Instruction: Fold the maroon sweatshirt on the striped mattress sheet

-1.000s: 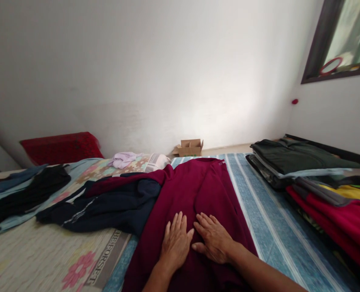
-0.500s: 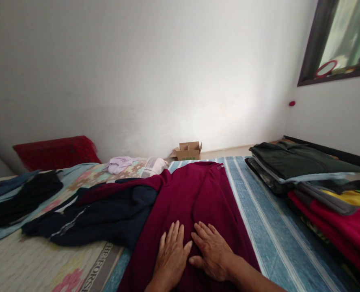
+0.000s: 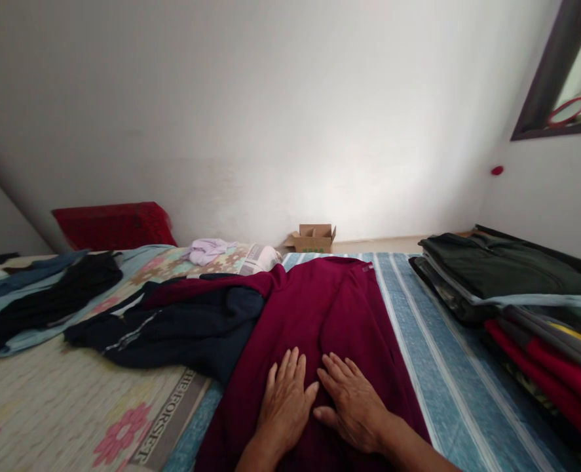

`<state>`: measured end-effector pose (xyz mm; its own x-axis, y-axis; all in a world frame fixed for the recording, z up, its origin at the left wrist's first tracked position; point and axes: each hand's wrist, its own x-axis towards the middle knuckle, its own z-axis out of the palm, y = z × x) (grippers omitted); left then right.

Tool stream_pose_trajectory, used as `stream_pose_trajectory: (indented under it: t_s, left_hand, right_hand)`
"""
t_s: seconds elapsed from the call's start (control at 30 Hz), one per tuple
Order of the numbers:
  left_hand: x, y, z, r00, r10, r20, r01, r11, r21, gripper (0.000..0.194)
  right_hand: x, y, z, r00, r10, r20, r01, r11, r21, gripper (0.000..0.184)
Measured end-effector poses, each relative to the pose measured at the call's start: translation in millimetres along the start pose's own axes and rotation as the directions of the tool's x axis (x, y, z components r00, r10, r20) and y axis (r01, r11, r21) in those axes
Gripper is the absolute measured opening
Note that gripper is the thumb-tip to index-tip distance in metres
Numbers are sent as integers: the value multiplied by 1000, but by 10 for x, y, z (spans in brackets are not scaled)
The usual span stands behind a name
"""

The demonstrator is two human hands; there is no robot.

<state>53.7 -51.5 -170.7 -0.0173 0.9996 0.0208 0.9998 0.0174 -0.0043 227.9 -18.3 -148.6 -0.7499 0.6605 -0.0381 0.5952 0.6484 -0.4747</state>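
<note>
A maroon long-sleeved top (image 3: 302, 308) lies spread on the blue striped sheet (image 3: 412, 314), its one visible sleeve stretched out to the left. My left hand (image 3: 287, 396) rests flat on the lower part of the cloth, fingers extended. Close beside it, my right hand (image 3: 352, 400) also presses flat there with its fingers slightly apart. Neither hand grips anything. Under the maroon sleeve lies a dark navy garment (image 3: 187, 331) with a white stripe.
Folded clothes are stacked at the right, a dark green garment (image 3: 511, 265) on one pile and red clothing (image 3: 565, 373) nearer. Black clothing (image 3: 69, 288) lies far left. Toward the wall are a lilac cloth (image 3: 206, 250), a cardboard box (image 3: 314, 239) and a red bundle (image 3: 113, 226).
The view has turned a little to the left, so the surroundings sit farther right. Both hands stay flat on the maroon top in nearly the same place.
</note>
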Motion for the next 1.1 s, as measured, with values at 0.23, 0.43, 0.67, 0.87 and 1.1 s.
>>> stream_pose_trajectory:
  t_s: [0.23,0.43,0.67,0.87,1.1]
  left_hand:
    - [-18,36,-60,1000,-5,26,6,1000,-28,59]
    - [-18,54,-84,1000,-16,24,17,1000,-26,58]
    - [-14,54,-65,1000,5,8,-5,999,-37,58]
    - [-3,91,-116,999,0,35,0,1000,-11,58]
    - [5,93,-130,1000,1,26,-1,1000,2,58]
  right_hand:
    - [-27,1,16,1000,5,-19,-5,1000,-26,67]
    - [-46,-32,-20,997,0,-72,-4,998,-56,63]
    - [-192,-179,-229,996,53,-68,-55,998,-40,65]
    - [-342,-175,-140,995,78,68,-77,997,-14,73]
    - [-343,-164,-135,995,82,52,-82,997,2,68]
